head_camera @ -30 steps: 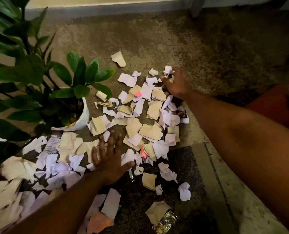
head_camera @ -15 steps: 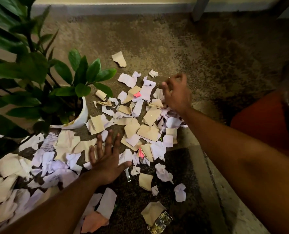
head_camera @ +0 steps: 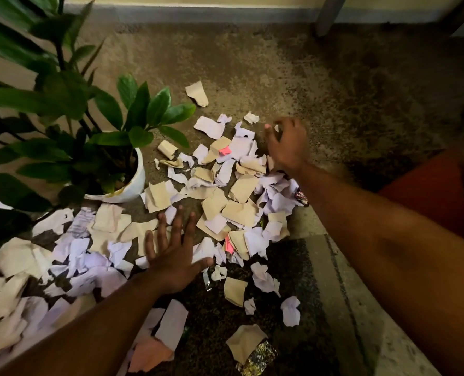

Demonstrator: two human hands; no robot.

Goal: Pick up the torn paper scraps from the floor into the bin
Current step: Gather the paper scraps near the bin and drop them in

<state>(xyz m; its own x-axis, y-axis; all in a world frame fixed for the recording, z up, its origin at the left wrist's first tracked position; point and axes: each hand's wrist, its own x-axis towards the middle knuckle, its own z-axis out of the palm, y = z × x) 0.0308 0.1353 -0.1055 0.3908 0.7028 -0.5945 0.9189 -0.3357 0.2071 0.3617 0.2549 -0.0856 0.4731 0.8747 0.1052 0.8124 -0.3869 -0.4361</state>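
Paper scraps (head_camera: 233, 210) lie spread on the floor (head_camera: 320, 85) from centre out to 8 o'clock. One outlier scrap (head_camera: 197, 93) sits at 12 o'clock of the pile, well apart. No bin is in view that I can confirm; the orange shape (head_camera: 428, 191) at 3 o'clock is unidentified.

Left hand (head_camera: 175, 256): fingers wide and flat, palm down, pressing on scraps at the 6 o'clock edge of the pile. Holds nothing.

Right hand (head_camera: 287, 143): at the 1 o'clock edge of the pile, fingers curled in a claw. A white bit shows between them, but it's motion-blurred, so I can't tell if it's actually held or just lying behind.

Risks, as I judge them:
- Raking with the clawed hand on a rough floor could leave small bits behind, and thin scraps could slip under the fingers.
- Sweeping leftward could push scraps under the potted plant (head_camera: 122, 183) at 9 o'clock, or knock the pot.
- The foil wrapper (head_camera: 258, 358) at 6 o'clock could get scooped up with the paper.
- Overfilled handfuls could drop scraps on the way to the bin.
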